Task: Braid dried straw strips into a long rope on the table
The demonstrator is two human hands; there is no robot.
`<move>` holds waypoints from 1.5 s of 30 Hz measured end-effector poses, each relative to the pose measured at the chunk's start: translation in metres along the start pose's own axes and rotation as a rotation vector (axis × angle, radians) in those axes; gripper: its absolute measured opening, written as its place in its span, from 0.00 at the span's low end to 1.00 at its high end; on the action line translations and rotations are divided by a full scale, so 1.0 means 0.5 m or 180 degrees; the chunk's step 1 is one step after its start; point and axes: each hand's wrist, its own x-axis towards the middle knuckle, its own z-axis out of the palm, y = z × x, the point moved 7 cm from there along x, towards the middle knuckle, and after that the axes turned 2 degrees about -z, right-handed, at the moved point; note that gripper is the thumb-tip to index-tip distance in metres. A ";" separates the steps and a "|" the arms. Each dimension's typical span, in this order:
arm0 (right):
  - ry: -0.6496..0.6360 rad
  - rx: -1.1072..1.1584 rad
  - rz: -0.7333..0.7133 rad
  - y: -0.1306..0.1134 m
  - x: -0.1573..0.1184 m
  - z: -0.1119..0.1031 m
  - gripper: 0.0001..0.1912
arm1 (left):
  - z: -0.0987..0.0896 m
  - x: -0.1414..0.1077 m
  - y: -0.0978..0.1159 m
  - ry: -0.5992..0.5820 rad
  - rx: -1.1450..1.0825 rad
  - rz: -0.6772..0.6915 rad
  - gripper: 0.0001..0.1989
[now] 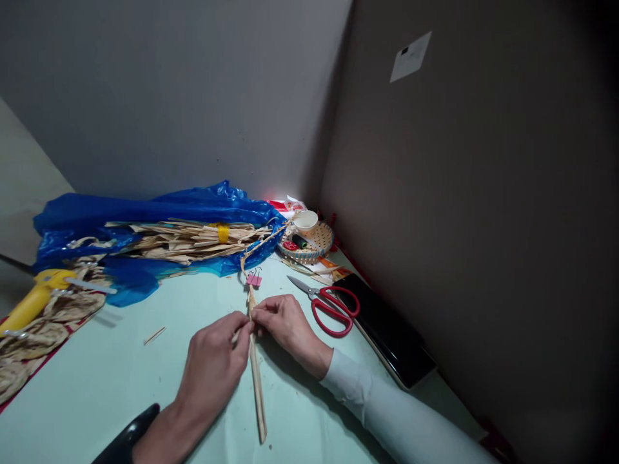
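Observation:
A long pale dried plant strip (258, 393) runs toward me down the table, its far part narrowing into a braided or twisted strand. My left hand (217, 351) pinches the strip from the left, thumb and forefinger pressed together. From the right, my right hand (285, 322) grips it at nearly the same spot, with fingertips close to the left ones. Just beyond the hands, a pink binder clip (254, 280) sits on the strand. The strand continues past the clip toward the basket. The fingers partly hide the strip where they hold it.
Red-handled scissors (333, 309) lie right of my hands, beside a black phone-like device (387, 328). Behind are a blue plastic bag (145, 209) with bundled dried strips (193, 241) and a woven basket (324, 240) holding a white cup (305, 221). A yellow glue gun (33, 299) is left.

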 end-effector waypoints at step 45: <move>-0.0008 -0.3332 -0.1087 -0.086 -0.074 0.008 0.09 | 0.076 0.028 -0.079 -0.0653 -0.2205 -0.1562 0.11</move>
